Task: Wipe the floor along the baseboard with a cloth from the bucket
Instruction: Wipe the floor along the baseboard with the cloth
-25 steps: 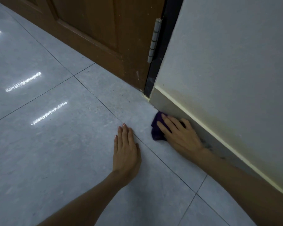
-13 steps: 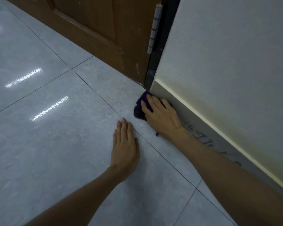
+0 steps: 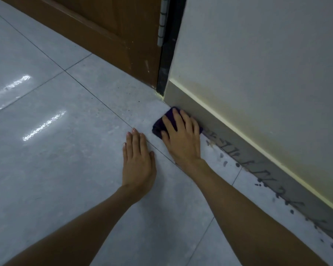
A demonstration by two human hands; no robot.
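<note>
The left hand stays flat on the floor, fingers together, while the right hand, fingers spread on the cloth, has slid back slightly from the door along the baseboard, apparently mid-wipe.

Both forearms are bare from the bottom of the view up to the wrists, with no sleeve showing on either. The left hand and the right hand are bare too, and nothing is worn at the wrists or on the fingers that show. The nails on the left hand are short and look pale and glossy.
</note>
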